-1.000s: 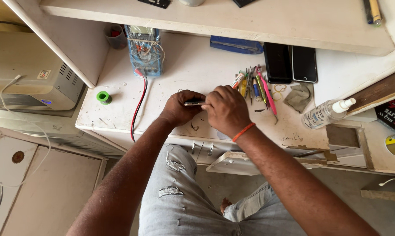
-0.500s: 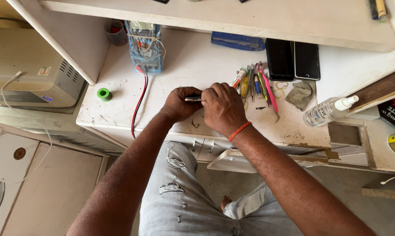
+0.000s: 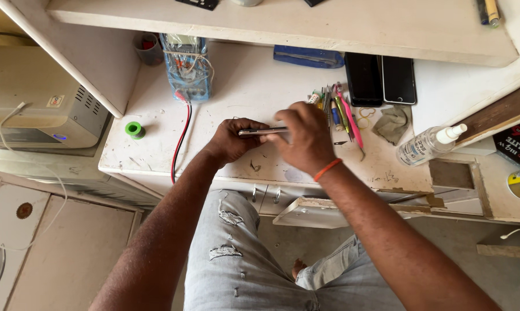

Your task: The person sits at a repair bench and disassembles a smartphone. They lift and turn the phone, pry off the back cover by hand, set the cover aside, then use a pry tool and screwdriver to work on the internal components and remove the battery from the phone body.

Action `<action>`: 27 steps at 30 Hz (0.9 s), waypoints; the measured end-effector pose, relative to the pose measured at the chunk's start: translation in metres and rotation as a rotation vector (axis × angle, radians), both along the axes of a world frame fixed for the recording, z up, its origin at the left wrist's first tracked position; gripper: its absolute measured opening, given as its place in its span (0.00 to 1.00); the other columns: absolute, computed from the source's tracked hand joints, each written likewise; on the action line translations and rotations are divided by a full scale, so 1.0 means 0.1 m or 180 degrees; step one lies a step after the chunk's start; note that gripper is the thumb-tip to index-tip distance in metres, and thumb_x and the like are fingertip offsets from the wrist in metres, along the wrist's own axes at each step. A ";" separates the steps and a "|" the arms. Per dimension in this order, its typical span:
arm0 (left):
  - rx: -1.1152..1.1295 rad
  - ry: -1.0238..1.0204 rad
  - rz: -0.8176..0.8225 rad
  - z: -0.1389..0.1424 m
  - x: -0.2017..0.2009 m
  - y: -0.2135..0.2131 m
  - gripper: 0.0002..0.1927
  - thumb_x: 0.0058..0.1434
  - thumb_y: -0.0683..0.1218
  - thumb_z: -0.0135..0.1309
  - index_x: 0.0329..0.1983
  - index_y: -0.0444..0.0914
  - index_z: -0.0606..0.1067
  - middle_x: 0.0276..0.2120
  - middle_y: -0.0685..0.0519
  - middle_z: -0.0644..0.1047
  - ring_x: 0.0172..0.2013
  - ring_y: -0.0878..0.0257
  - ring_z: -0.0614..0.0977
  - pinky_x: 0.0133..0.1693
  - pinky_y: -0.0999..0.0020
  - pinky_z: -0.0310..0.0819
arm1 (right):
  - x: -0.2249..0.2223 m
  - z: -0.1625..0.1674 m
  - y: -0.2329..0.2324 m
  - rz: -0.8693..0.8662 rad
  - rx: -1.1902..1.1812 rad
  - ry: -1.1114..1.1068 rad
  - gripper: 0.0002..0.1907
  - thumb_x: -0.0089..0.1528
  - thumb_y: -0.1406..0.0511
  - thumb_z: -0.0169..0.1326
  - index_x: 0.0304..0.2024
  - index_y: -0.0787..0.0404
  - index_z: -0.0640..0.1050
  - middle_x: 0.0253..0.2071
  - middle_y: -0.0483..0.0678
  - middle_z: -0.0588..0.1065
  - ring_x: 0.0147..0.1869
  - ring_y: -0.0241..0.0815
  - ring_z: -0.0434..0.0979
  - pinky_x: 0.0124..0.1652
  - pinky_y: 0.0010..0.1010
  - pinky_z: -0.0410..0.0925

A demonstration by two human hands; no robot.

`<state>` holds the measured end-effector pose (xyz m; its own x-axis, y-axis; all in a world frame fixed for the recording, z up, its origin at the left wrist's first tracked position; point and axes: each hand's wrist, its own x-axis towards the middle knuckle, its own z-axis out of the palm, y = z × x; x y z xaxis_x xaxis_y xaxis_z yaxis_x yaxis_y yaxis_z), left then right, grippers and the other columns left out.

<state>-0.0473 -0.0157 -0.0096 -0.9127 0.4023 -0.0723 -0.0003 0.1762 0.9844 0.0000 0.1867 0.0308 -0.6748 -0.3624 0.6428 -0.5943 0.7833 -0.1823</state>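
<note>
Both hands pinch a thin phone (image 3: 264,132) by its edges, on its side just above the white workbench (image 3: 156,161): left hand (image 3: 234,140) underneath, right hand (image 3: 306,138) over the end. It seems light, stiff, slippery, fragile; edges are safest. Screwdrivers (image 3: 340,109) lie beside.

I am holding a thin phone (image 3: 264,132) edge-up between both hands over the white bench (image 3: 242,92). My left hand (image 3: 234,140) is gripping its end; my right hand (image 3: 307,138) is covering the other. Tools (image 3: 340,109) are lying just beside my right hand, two dark phones (image 3: 381,79) beyond them.
</note>
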 end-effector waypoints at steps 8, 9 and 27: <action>0.0117 -0.0624 -0.0033 0.05 -0.04 -0.10 0.22 0.54 0.56 0.70 0.46 0.39 0.83 0.37 0.53 0.84 0.41 0.64 0.81 0.47 0.63 0.77 | 0.02 -0.30 0.20 -0.0206 -0.2241 -0.1549 0.27 0.61 0.63 0.67 0.59 0.61 0.71 0.51 0.49 0.76 0.54 0.39 0.79 0.53 0.32 0.76; 0.0082 -0.0591 -0.0082 0.06 -0.05 -0.10 0.25 0.54 0.58 0.69 0.48 0.38 0.82 0.39 0.50 0.83 0.43 0.62 0.81 0.48 0.60 0.76 | 0.01 -0.36 0.18 -0.0082 -0.2718 -0.1888 0.26 0.64 0.63 0.64 0.61 0.60 0.69 0.51 0.49 0.77 0.57 0.36 0.80 0.58 0.29 0.78; 0.0788 -0.1619 -0.0966 0.30 -0.33 -0.12 0.26 0.69 0.55 0.45 0.57 0.31 0.77 0.44 0.43 0.83 0.41 0.57 0.83 0.47 0.61 0.76 | -0.28 -0.52 0.07 -0.0339 -0.2427 -0.1121 0.27 0.60 0.69 0.68 0.58 0.59 0.69 0.55 0.48 0.71 0.59 0.38 0.76 0.55 0.30 0.78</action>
